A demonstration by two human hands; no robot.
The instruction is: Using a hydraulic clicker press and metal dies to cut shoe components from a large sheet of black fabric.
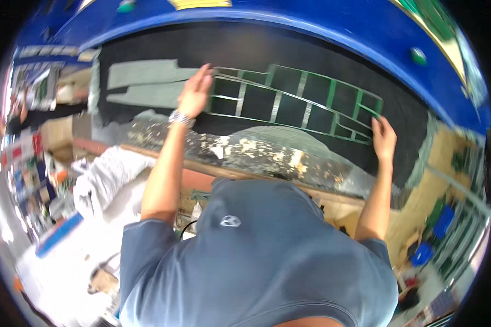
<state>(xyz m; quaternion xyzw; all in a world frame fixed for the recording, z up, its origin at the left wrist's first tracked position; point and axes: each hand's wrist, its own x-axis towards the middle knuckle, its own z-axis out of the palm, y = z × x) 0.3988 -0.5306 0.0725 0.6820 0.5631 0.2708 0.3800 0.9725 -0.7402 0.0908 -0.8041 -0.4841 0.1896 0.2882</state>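
Observation:
A long, narrow cutting die [277, 103] of thin green and bare-metal strips, split into several cells, lies across a black sheet of material [147, 117]. At its left end is my left hand [195, 94], closed at the frame's edge, with a metal bracelet or watch on the wrist. My right hand [384, 137] grips the lower right end, fingers over the rim. Left of the die, long grey shapes [142, 82] show in the black sheet; whether they are holes or separate pieces I cannot tell. The undersides of my fingers are hidden.
Beyond the sheet runs a large blue machine beam [289, 24] with a green button [418, 55]. A worn, paint-flecked table edge [245, 150] lies nearest me. White cloth [112, 174] is heaped at the left. Metal racks [463, 218] with blue items stand at the right.

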